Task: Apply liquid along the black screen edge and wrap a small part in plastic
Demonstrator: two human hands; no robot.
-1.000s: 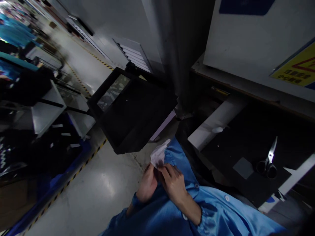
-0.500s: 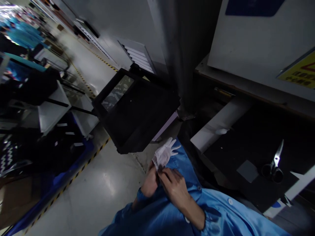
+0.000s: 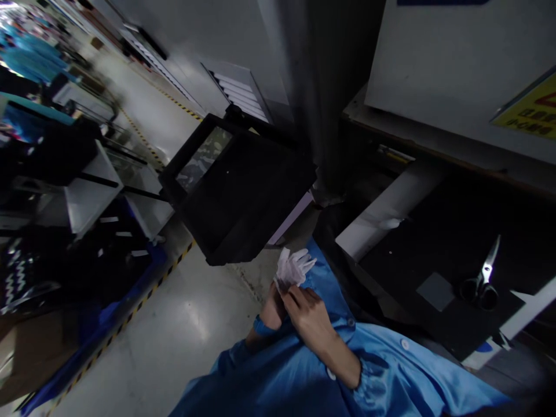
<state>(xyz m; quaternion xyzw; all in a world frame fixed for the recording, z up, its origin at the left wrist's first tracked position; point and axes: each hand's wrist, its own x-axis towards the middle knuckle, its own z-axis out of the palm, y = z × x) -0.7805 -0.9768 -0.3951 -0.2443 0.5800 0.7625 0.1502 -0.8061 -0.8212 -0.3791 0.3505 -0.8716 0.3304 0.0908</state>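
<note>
Both my hands meet low in the middle of the view, over my blue coat. My left hand [image 3: 273, 310] is pushed into the cuff of a white glove [image 3: 292, 269], whose limp fingers stick up and to the right. My right hand [image 3: 309, 318] pinches the glove's cuff edge, fingers closed on it. Blue sleeves cover both forearms.
A black bin [image 3: 237, 191] on the floor stands just beyond my hands. To the right, a dark work mat [image 3: 434, 249] holds scissors [image 3: 482, 281] and a grey square patch [image 3: 437, 291]. Carts and shelves [image 3: 82, 197] line the left; yellow-black floor tape [image 3: 130, 310] runs past.
The glove has bunched lower over my left hand and its fingers have spread out. My left sleeve has slid back, baring the wrist. The view has shifted slightly.
</note>
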